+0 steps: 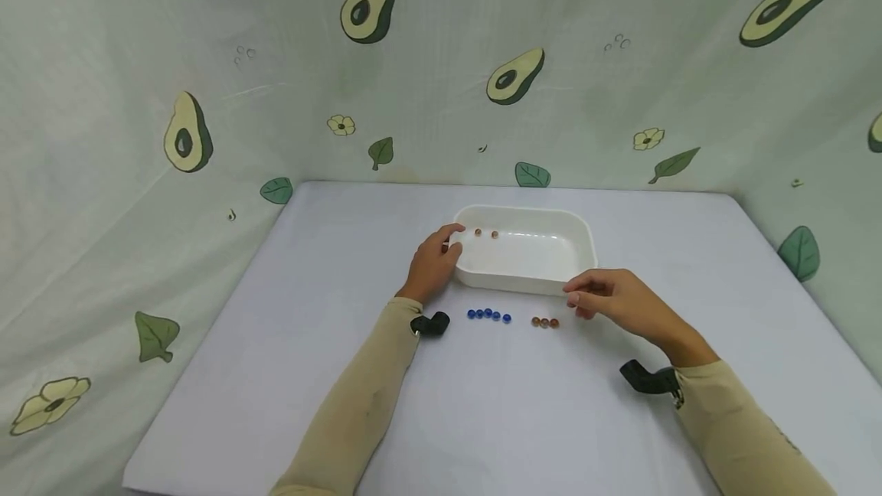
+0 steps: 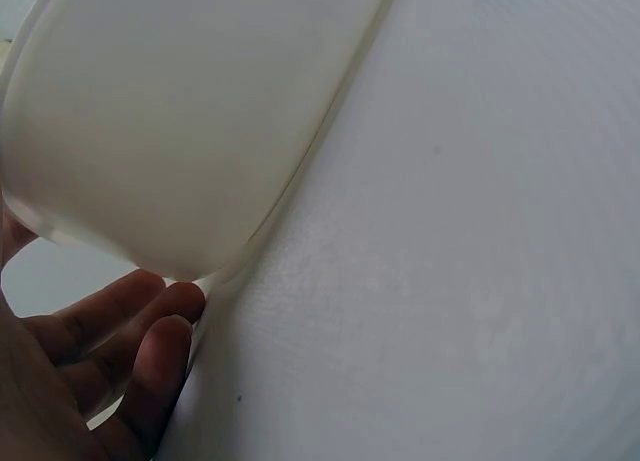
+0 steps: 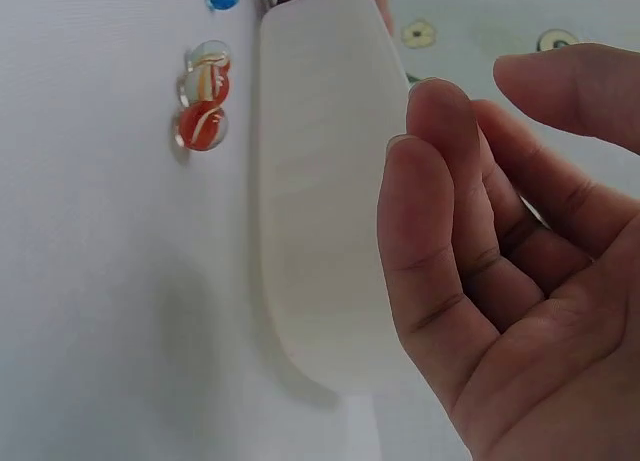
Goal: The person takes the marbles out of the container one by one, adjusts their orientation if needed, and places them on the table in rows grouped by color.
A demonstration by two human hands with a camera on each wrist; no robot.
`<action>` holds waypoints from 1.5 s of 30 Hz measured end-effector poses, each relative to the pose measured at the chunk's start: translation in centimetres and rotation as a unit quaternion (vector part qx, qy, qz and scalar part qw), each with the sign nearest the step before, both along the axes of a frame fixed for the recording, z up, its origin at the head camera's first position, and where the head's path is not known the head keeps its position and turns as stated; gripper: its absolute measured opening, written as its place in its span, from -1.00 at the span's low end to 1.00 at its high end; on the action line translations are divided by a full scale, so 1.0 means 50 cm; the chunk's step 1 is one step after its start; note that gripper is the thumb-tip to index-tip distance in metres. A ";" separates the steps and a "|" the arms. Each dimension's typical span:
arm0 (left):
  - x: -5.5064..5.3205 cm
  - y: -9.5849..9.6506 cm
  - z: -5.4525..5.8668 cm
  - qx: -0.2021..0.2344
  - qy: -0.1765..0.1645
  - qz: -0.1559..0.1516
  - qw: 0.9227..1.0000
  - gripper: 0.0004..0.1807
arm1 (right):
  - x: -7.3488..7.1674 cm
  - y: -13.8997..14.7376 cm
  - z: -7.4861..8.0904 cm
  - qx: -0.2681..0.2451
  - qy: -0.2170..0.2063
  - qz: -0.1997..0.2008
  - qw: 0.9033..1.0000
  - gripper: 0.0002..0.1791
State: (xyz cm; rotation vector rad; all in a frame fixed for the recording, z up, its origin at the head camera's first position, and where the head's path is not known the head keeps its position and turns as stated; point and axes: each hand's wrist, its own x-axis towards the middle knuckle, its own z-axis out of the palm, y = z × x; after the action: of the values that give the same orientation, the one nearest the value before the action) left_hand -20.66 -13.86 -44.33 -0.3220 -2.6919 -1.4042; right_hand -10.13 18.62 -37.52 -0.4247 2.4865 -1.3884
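A white rectangular tray (image 1: 524, 283) lies on the table between both hands. My left hand (image 1: 432, 265) holds its left end, and in the left wrist view the curled fingers (image 2: 160, 371) meet the outer wall. At the front right corner, my right hand (image 1: 613, 301) hovers with loosely bent fingers. The right wrist view shows no object in its grasp. Two orange-brown marbles (image 1: 494, 235) are inside the tray near its left end. In front of the tray lie a row of several blue marbles (image 1: 488, 313) and three orange-brown marbles (image 1: 544, 323).
A white cloth covers the table (image 1: 524, 419). Behind and beside it hangs a pale green curtain (image 1: 427, 83) printed with avocados and leaves. A black wrist device (image 1: 430, 324) is on the left sleeve, another (image 1: 648, 378) on the right.
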 end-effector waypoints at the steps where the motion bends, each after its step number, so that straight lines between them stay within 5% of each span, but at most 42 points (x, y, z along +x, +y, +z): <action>1: 0.000 0.000 0.001 -0.002 -0.002 0.002 1.000 -0.56 | -0.002 -0.001 0.005 -0.002 0.002 -0.001 1.000 -0.67; 8: 0.021 -0.006 -0.012 -0.023 -0.033 0.009 0.999 -0.55 | -0.018 -0.006 0.015 -0.031 -0.001 0.000 1.000 -0.67; 23: 0.038 -0.005 -0.013 0.000 -0.028 0.007 1.000 -0.56 | -0.139 -0.022 0.035 -0.180 -0.060 -0.041 0.981 -0.56; 38: 0.009 0.012 0.019 -0.001 -0.013 0.000 1.000 -0.54 | -0.217 -0.036 0.061 -0.144 -0.073 -0.060 0.985 -0.47; 45: 0.021 -0.004 0.026 -0.003 -0.019 0.004 1.000 -0.56 | -0.238 -0.067 0.037 -0.141 -0.087 -0.057 0.985 -0.47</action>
State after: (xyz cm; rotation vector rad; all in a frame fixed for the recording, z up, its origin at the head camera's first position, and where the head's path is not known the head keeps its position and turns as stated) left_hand -19.61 -14.04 -43.01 -0.2866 -2.7239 -1.4155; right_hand -22.04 15.29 -35.68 -0.2064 2.2124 -1.7503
